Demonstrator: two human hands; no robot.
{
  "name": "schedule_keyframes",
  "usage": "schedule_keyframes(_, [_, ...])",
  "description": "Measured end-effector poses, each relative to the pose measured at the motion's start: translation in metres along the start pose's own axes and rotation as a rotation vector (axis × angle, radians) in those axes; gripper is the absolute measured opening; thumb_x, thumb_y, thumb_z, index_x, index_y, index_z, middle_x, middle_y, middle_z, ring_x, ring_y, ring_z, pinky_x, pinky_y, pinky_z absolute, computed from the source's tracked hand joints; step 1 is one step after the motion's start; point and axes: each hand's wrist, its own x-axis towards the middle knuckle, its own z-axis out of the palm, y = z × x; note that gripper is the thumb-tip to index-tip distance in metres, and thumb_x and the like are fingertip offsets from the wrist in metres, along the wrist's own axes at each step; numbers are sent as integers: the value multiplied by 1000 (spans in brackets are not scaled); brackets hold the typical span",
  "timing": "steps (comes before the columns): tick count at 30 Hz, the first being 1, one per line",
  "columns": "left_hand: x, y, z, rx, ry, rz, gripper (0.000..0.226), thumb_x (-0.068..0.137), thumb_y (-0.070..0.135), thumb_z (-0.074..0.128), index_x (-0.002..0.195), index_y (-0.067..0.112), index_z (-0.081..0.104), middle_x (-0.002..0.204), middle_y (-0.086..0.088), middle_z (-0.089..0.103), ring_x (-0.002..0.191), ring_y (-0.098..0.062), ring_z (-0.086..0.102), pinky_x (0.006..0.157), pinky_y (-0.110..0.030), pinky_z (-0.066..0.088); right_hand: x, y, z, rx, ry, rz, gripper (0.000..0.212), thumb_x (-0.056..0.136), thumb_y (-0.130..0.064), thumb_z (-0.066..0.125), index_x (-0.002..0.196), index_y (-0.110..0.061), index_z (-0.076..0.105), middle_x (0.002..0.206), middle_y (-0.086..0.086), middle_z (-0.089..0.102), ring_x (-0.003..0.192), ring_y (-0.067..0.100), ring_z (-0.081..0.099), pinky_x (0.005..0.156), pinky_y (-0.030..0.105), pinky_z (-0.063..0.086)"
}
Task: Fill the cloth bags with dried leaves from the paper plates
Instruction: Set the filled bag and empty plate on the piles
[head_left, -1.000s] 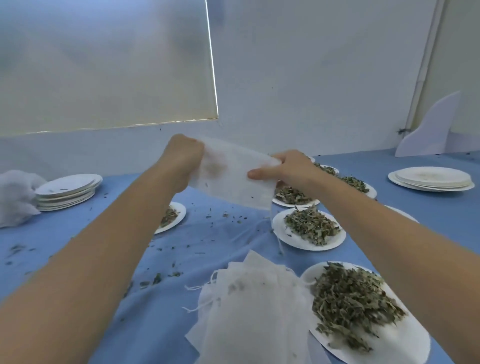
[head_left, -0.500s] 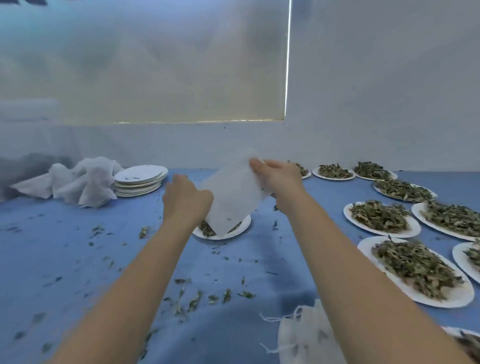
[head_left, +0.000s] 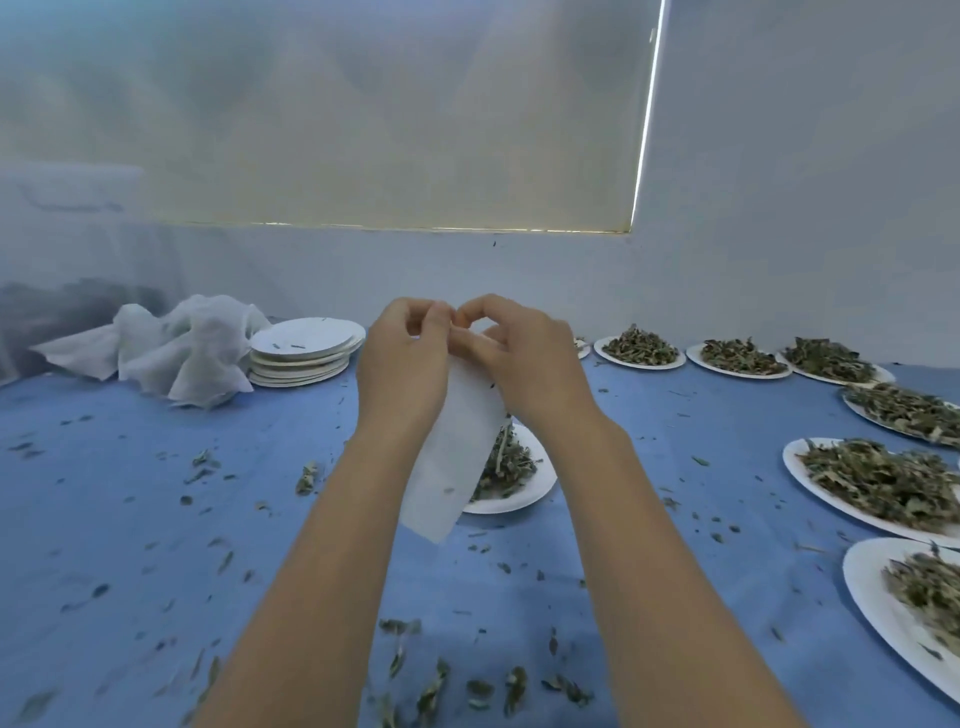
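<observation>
The cloth bag (head_left: 457, 457) hangs in the air between the person's two hands, above the blue table (head_left: 130, 519), its lower end dangling in front of a paper plate (head_left: 524, 493) that holds a small heap of dried leaves (head_left: 506, 462). The left hand (head_left: 402, 374) and the right hand (head_left: 530, 364) are brought close together at the bag's top edge, fingertips nearly meeting, and both pinch the white fabric there with curled fingers. The bag looks flat and thin; I can't tell whether its mouth is parted. No print, label or lettering shows on it.

Off to the right, a curving row of plates (head_left: 878, 514) piled with leaves runs from the near edge back toward the wall. At the far left a stack of bare plates (head_left: 304, 353) stands just beside a crumpled heap of white cloth (head_left: 171, 353). Loose leaf bits (head_left: 431, 691) are scattered all over the blue tabletop, thickest near the person. Behind it all, a pale window blind (head_left: 363, 130) hangs against a white wall, with a bright strip of light down its right edge. I see no writing anywhere on the plates or the wall.
</observation>
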Motion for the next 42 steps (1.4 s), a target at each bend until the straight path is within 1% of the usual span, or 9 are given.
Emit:
schedule_keyframes(4, [1, -7, 0, -53, 68, 16, 14, 90, 24, 57, 78, 30, 58, 78, 18, 58, 74, 9, 52, 64, -5, 39, 1, 10, 2, -122, -21, -25, 15, 86, -37, 64, 89, -26, 73, 86, -8, 58, 84, 2, 52, 69, 19, 36])
schedule_keyframes(8, [-4, -6, 1, -18, 43, 102, 17, 86, 22, 63, 76, 35, 58, 78, 17, 59, 70, 7, 53, 62, -5, 40, -6, 10, 2, -317, -8, 3, 29, 87, -46, 59, 98, -23, 73, 96, -2, 44, 103, 18, 37, 84, 25, 32])
schedule_keyframes(12, [-5, -2, -3, -3, 3, 159, 19, 81, 19, 69, 74, 35, 61, 75, 16, 61, 73, 0, 59, 64, -8, 44, -2, -7, -4, -446, -110, 62, 23, 83, -49, 62, 84, -27, 65, 89, -3, 53, 91, 16, 38, 79, 33, 36])
schedule_keyframes(17, [0, -4, -16, -100, -11, 117, 16, 79, 17, 71, 79, 32, 65, 75, 12, 64, 78, -7, 64, 75, -20, 50, 9, -29, -10, -276, -216, 115, 39, 82, -27, 69, 52, -13, 50, 49, 2, 41, 45, 14, 33, 36, 16, 24])
schedule_keyframes(21, [2, -7, -22, -119, -32, 109, 18, 78, 14, 72, 78, 32, 66, 75, 11, 66, 76, -6, 65, 73, -21, 49, 5, -27, 6, -178, -182, 155, 19, 84, -26, 64, 75, -10, 70, 63, -1, 65, 58, 12, 55, 47, 17, 39])
schedule_keyframes(25, [3, -8, -27, -91, -98, 136, 20, 77, 12, 73, 77, 31, 67, 76, 9, 68, 78, -10, 66, 72, -21, 48, -7, -19, 19, -71, -88, 178, 19, 82, -27, 62, 71, -15, 71, 50, -9, 58, 50, 3, 48, 47, 13, 37])
schedule_keyframes(31, [4, -7, -29, -87, -222, 166, 16, 76, 16, 75, 77, 30, 68, 77, 11, 69, 82, -8, 66, 74, -22, 50, -16, -13, 10, 59, -84, 165, 14, 79, -28, 67, 72, -18, 74, 65, 6, 66, 56, 9, 47, 48, 19, 32])
schedule_keyframes(36, [2, -2, -28, -60, -264, 179, 11, 82, 22, 69, 82, 33, 67, 81, 17, 69, 84, -1, 64, 77, -19, 47, -21, -11, 0, 119, -66, 158, 9, 81, -22, 68, 85, -20, 76, 72, 0, 72, 78, 14, 67, 75, 32, 52])
schedule_keyframes(42, [7, -8, -40, 158, -316, 198, 10, 86, 26, 63, 79, 33, 67, 81, 18, 67, 81, 0, 61, 71, -21, 43, -24, -13, -8, 141, -68, 199, 5, 77, -23, 72, 78, -20, 75, 72, 1, 71, 72, 13, 64, 60, 22, 49])
